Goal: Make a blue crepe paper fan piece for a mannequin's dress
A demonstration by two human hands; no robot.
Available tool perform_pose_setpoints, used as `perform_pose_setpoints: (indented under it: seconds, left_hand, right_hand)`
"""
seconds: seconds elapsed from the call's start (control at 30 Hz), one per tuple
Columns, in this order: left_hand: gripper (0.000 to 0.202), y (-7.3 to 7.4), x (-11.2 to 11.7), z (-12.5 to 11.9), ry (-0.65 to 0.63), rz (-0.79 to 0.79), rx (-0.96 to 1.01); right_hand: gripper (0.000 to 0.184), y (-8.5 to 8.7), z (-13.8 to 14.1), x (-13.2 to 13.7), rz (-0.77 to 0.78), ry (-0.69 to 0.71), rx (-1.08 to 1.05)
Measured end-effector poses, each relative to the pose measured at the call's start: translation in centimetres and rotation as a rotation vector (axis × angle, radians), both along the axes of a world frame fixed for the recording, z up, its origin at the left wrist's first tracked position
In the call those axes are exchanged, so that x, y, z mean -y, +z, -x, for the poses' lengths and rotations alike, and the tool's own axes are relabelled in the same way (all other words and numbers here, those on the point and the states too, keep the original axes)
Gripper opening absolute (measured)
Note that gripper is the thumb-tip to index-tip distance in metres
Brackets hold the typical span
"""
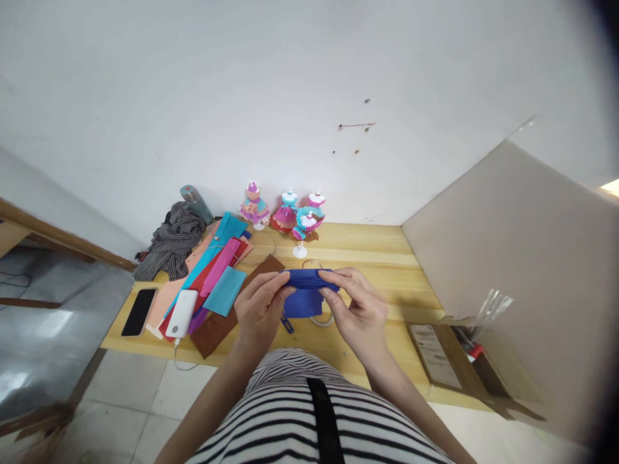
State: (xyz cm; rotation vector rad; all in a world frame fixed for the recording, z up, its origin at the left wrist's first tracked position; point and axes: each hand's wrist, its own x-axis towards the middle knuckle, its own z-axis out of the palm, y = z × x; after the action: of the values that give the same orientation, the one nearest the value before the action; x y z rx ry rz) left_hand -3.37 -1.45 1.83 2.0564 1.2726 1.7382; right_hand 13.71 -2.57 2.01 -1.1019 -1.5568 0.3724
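Both my hands hold a dark blue piece of crepe paper (pixel 305 291) above the wooden table (pixel 387 270). My left hand (pixel 261 309) pinches its left end, fingers closed on the folded top edge. My right hand (pixel 353 306) pinches the right end the same way. The paper's lower part hangs down between my hands. Under it lie blue-handled scissors (pixel 287 323) and a loop of white cord (pixel 323 319).
Sheets of coloured paper (pixel 217 270) lie spread at the left with a white power bank (pixel 182 313) and a black phone (pixel 138 311). Three small paper-dress figures (pixel 289 216) stand by the wall. A striped cloth (pixel 171 241) lies at back left. An open cardboard box (pixel 459 361) sits at right.
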Motion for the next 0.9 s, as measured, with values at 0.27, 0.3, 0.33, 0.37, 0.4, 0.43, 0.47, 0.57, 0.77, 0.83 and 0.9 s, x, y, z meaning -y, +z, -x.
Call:
perform_pose_setpoints:
  seconds: [0.27,0.3,0.33,0.37,0.4,0.43,0.47,0.57,0.77,0.83,0.9]
  left_hand:
    - [0.004,0.0,-0.2,0.0,0.032,0.007,-0.107]
    - [0.004,-0.1,-0.2,0.0,0.034,0.012,-0.116]
    - [0.003,-0.1,-0.3,0.0,0.038,0.018,-0.124]
    - [0.003,-0.2,-0.3,0.0,0.042,0.026,-0.128]
    - [0.003,-0.2,-0.4,0.0,0.045,0.037,-0.129]
    - [0.002,-0.3,-0.4,0.0,0.048,0.051,-0.127]
    - [0.001,-0.3,-0.5,0.0,0.049,0.072,-0.126]
    - [0.003,-0.2,-0.8,0.3,0.046,0.145,-0.15]
    - [0.008,0.1,-2.0,1.6,-0.091,0.318,-0.176]
    - [0.007,0.2,-2.3,2.0,-0.112,0.418,-0.166]
    - [0.006,0.4,-2.6,2.3,-0.088,0.491,-0.172]
  right_hand:
    - [0.015,-0.2,0.0,-0.4,0.02,-0.04,0.054]
    - [0.015,-0.2,0.1,-0.5,0.027,-0.035,0.051]
    - [0.014,-0.3,0.1,-0.5,0.037,-0.029,0.048]
    - [0.014,-0.3,0.1,-0.6,0.049,-0.022,0.045]
    - [0.014,-0.4,0.1,-0.6,0.066,-0.017,0.043]
    - [0.013,-0.4,0.2,-0.7,0.086,-0.01,0.043]
    - [0.013,-0.5,0.2,-0.7,0.107,-0.003,0.043]
    - [0.011,-0.8,0.2,-1.1,0.144,0.024,0.046]
    - [0.007,-1.2,-0.2,-2.6,0.122,0.12,0.083]
    - [0.009,-1.1,-0.5,-3.0,0.143,0.223,0.084]
    - [0.025,-0.9,-0.7,-3.4,0.163,0.292,0.088]
